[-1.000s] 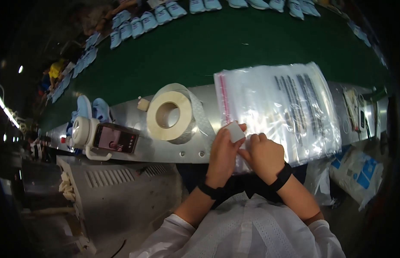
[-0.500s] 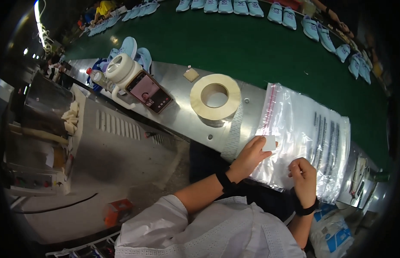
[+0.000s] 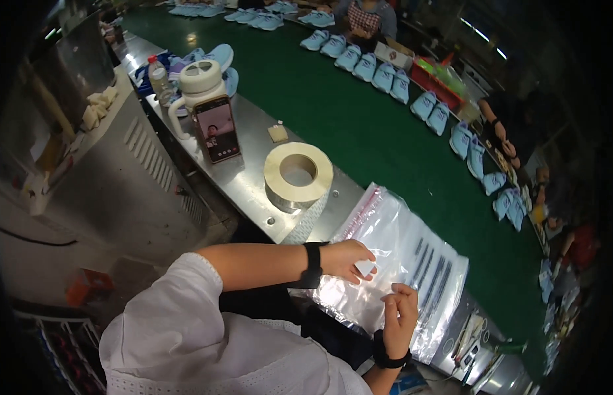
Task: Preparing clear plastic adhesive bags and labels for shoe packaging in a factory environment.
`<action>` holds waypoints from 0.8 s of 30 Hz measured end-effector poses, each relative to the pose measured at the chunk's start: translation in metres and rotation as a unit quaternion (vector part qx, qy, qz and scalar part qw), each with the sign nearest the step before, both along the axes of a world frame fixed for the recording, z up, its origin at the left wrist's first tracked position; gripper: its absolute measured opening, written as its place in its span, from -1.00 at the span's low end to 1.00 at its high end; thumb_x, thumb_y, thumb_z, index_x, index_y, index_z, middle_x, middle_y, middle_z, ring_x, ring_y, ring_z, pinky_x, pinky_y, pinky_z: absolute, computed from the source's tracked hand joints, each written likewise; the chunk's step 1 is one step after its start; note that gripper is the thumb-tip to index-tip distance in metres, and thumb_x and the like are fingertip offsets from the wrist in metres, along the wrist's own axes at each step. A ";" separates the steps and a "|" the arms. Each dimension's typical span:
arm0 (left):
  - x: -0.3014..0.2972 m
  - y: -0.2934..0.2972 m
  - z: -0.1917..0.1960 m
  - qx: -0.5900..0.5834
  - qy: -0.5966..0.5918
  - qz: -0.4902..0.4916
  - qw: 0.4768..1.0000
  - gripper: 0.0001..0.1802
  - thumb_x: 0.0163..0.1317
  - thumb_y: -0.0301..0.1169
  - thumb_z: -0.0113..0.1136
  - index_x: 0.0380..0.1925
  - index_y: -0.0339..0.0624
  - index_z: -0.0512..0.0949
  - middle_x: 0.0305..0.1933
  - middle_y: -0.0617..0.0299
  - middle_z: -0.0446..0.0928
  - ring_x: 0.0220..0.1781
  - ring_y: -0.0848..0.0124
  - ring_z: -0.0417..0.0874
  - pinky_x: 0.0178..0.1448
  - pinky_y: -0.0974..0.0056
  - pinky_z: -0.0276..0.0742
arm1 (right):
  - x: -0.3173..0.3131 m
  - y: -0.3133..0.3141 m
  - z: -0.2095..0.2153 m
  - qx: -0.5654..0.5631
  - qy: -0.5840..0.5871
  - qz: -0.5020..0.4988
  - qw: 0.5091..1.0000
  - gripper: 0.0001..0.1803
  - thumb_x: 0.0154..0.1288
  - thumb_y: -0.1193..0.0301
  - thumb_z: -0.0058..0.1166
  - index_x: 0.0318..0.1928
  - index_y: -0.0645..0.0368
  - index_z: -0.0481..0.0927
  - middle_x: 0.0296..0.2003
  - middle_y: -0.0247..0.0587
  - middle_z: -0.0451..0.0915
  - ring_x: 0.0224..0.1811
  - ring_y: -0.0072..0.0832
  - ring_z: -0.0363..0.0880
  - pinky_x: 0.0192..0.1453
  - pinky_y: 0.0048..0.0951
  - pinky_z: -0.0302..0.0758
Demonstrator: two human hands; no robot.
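Observation:
A small white square piece [image 3: 364,267], like a label, sits in the fingers of my left hand [image 3: 342,258], which is closed on it. Below it lies a stack of clear plastic bags [image 3: 384,227] with a pink strip along one edge and dark print. My right hand [image 3: 402,313] hovers over the bags' near side with its fingers curled in; whatever they may hold is hidden. A large cream roll of labels [image 3: 272,176] stands left of the bags, its backing strip [image 3: 306,222] trailing toward my left wrist.
On the metal ledge stand a white mug [image 3: 201,78], a propped phone [image 3: 217,128] and a bottle [image 3: 159,79]. Light-blue shoes [image 3: 365,66] line the green belt's [image 3: 280,79] far side, where other people work. Scissors [image 3: 476,328] and tools lie right of the bags.
The view has swung to the right. My left hand still holds the white piece, now tilted and turned over the bags. My right hand's fingers have shifted, still curled.

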State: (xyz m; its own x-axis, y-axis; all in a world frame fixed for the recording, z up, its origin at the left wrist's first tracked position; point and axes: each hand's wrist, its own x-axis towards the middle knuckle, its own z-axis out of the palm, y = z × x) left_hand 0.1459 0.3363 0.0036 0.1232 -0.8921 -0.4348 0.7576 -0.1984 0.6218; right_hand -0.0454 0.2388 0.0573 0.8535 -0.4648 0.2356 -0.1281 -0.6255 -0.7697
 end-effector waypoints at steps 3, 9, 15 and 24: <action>-0.019 -0.020 -0.019 -0.051 -0.204 -0.055 0.976 -0.70 0.25 -0.44 -0.11 -0.05 -0.33 0.37 -0.11 -0.03 0.45 -0.27 0.14 0.59 -0.26 0.11 0.59 | 0.005 0.003 0.003 -0.056 0.004 0.055 0.997 -0.90 0.15 0.49 0.04 -0.36 0.26 0.55 -0.07 0.00 0.47 0.01 -0.15 0.43 0.10 -0.34 0.32; -0.032 -0.036 -0.022 -0.025 0.076 -0.063 0.995 -0.76 0.25 -0.35 -0.07 -0.22 -0.32 0.44 -0.37 0.00 0.47 -0.43 0.20 0.55 -0.37 0.16 0.54 | 0.004 0.009 -0.003 -0.026 0.063 0.086 0.994 -0.62 0.07 0.33 0.18 -0.12 0.27 0.48 0.12 0.11 0.38 0.13 0.02 0.37 0.18 -0.17 0.30; -0.033 -0.036 -0.017 0.003 0.143 -0.001 0.990 -0.67 0.26 -0.21 0.00 -0.11 -0.22 0.36 -0.25 0.06 0.41 -0.30 0.29 0.53 -0.26 0.26 0.50 | -0.001 0.049 -0.007 -0.227 0.119 0.106 0.961 0.09 -0.28 0.27 0.43 0.27 0.37 0.10 0.26 0.19 0.18 0.32 0.10 0.11 0.36 -0.07 0.07; -0.026 0.042 0.065 -0.123 0.032 0.013 0.992 -0.17 0.29 0.10 -0.11 0.36 -0.19 -0.07 0.46 0.03 -0.14 0.50 0.26 -0.15 0.43 0.06 -0.01 | -0.012 0.025 -0.041 0.079 0.047 -0.012 0.996 -0.46 0.47 0.16 -0.38 0.14 0.39 0.36 0.01 0.07 0.49 0.09 -0.10 0.45 0.16 -0.31 0.31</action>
